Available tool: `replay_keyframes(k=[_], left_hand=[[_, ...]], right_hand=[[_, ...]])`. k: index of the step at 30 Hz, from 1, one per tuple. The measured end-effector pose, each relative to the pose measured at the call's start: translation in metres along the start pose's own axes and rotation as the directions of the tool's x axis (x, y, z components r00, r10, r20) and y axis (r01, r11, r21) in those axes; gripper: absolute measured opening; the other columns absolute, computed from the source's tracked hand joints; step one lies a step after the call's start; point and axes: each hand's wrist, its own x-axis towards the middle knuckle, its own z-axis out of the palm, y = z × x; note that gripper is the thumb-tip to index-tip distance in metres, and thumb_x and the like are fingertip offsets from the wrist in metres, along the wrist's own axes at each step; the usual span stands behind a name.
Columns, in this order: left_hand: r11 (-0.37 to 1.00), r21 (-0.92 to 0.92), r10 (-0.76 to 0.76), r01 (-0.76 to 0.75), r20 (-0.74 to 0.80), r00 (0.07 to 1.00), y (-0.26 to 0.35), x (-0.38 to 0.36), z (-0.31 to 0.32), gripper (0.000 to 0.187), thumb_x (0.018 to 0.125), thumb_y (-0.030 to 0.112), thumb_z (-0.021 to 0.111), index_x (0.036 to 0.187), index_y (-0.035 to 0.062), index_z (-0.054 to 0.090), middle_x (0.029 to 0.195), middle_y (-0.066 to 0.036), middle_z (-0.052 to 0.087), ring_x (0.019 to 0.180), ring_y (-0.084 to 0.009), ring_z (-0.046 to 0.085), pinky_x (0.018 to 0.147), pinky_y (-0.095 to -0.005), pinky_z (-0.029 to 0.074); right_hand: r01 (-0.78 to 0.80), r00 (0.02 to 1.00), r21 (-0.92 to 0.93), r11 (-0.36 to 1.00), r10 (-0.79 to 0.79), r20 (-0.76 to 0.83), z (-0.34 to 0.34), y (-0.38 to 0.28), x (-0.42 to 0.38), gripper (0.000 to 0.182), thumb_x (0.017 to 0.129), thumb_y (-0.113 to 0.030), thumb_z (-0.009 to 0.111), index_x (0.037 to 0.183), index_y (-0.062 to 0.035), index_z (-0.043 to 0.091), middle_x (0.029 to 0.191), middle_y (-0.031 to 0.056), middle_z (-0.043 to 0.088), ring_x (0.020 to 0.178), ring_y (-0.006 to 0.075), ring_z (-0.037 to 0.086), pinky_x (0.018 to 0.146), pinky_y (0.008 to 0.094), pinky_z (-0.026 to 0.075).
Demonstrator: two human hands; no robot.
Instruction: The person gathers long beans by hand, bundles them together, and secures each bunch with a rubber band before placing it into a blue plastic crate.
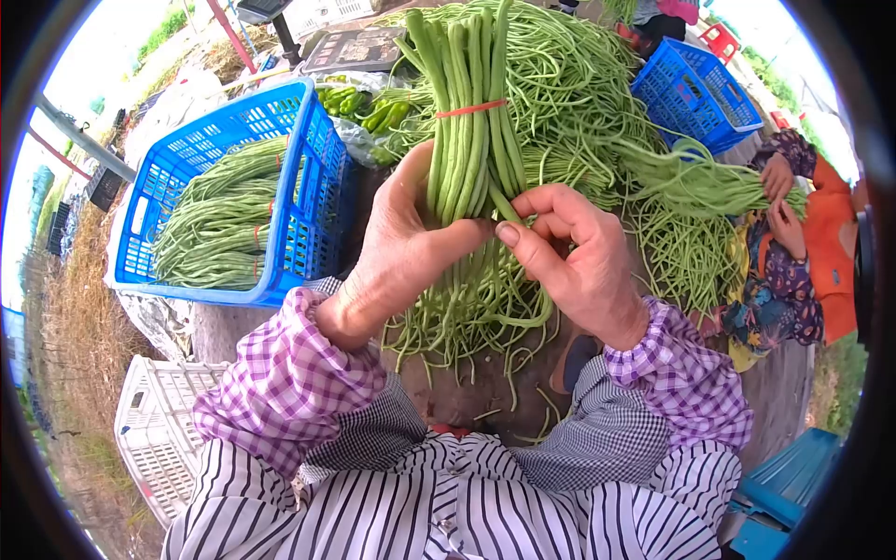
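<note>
Centre, before the chest: bundle (467, 140) of long beans, held upright, loose ends hanging down toward the lap.
Band (469, 109): red, wound round the upper part of the bundle; likely what keeps the pods together above the grip.
Left hand (397, 247): closed round the bundle from the left, thumb across the front, fingers behind; grip sits below the band, probably to keep the pods bunched and steady.
Right hand (569, 257): fingers curled in, thumb and forefinger pinched on a pod at the bundle's right edge; rest of the hand not wrapped round the bunch.
Hold, as a judgement: one hand as clamp, the other free for fine work on single pods.
Pile (597, 103): loose beans heaped behind the bundle, within easy reach of both hands.
Left crate (303, 187): blue, just left of the hands, filled with tied bundles laid lengthwise; placed close, seemingly for finished bunches.
Far crate (695, 93): blue, beyond the pile at upper right; contents not clear.
White crate (159, 439): low at left, beside the striped sleeve.
Co-worker's hands (779, 201): at far right, on another bunch of beans; apart from the wearer's own hands.
Sleeves: purple check cuffs over striped cloth, both forearms raised toward the bundle.
</note>
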Motion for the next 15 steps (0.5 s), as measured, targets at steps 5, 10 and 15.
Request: replay_keyframes(k=[5, 10, 15], left_hand=[[0.998, -0.052, 0.019, -0.021, -0.031, 0.999, 0.002, -0.001, 0.000, 0.059, 0.071, -0.006, 0.061, 0.127, -0.0008, 0.044, 0.105, -0.007, 0.060, 0.096, -0.0150, 0.059, 0.084, -0.0283, 0.048], [0.992, -0.085, 0.088, -0.090, -0.026, 0.996, 0.005, 0.002, 0.008, 0.060, 0.071, -0.006, 0.059, 0.129, 0.0001, 0.041, 0.111, -0.008, 0.058, 0.101, -0.0160, 0.057, 0.087, -0.0289, 0.047], [0.977, -0.210, 0.032, -0.023, 0.040, 0.999, 0.017, 0.001, 0.013, 0.061, 0.072, -0.008, 0.058, 0.129, -0.0020, 0.036, 0.113, -0.011, 0.055, 0.103, -0.0152, 0.055, 0.087, -0.0292, 0.047]], right_hand=[[0.141, 0.981, 0.017, 0.990, -0.138, -0.136, 0.007, 0.010, 0.005, 0.014, 0.086, -0.009, 0.063, 0.095, 0.0006, 0.058, 0.063, 0.0084, 0.064, 0.054, 0.0105, 0.061, 0.048, 0.0249, 0.045], [0.191, 0.967, -0.001, 0.982, -0.188, -0.169, 0.007, -0.003, 0.009, 0.013, 0.085, -0.007, 0.064, 0.093, 0.0009, 0.058, 0.069, 0.0100, 0.066, 0.060, 0.0123, 0.065, 0.053, 0.0242, 0.048], [0.098, 0.987, 0.083, 0.992, -0.086, -0.135, 0.008, -0.004, 0.009, 0.014, 0.083, -0.008, 0.066, 0.090, 0.0011, 0.058, 0.069, 0.0085, 0.066, 0.060, 0.0105, 0.064, 0.053, 0.0244, 0.048]])
